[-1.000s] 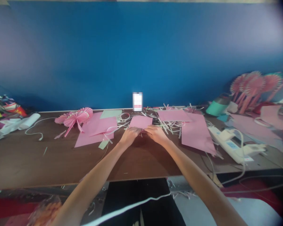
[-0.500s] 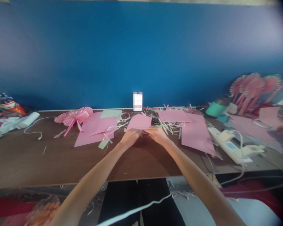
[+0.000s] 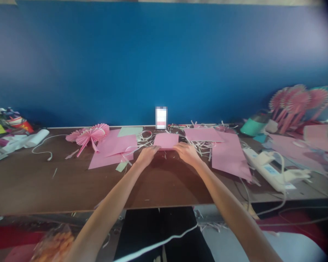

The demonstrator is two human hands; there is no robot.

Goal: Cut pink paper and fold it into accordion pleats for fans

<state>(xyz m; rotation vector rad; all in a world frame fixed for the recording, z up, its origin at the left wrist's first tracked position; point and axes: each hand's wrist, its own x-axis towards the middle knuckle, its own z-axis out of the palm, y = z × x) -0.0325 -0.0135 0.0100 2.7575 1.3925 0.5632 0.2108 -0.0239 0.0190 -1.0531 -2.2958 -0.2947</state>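
Observation:
A sheet of pink paper (image 3: 166, 139) is held between my hands above the brown table, its near edge folded or bent over. My left hand (image 3: 147, 154) grips the near left corner, fingers closed on it. At the near right corner my right hand (image 3: 188, 153) pinches the same sheet. Larger pink sheets lie to the left (image 3: 117, 147) and to the right (image 3: 229, 153) of my hands. Thin white paper strips (image 3: 203, 146) are scattered behind and beside my right hand.
Pink pleated paper fans (image 3: 91, 135) lie at the left. A phone (image 3: 161, 118) stands against the blue panel (image 3: 164, 62). At the right are a white power strip (image 3: 266, 173) with cables, a green container (image 3: 253, 125) and more fans (image 3: 292, 102). The table edge (image 3: 112, 212) runs in front of me.
My hands have spread apart to the corners of the sheet. The paper, bulging before, now looks flatter and its near edge shows between my hands.

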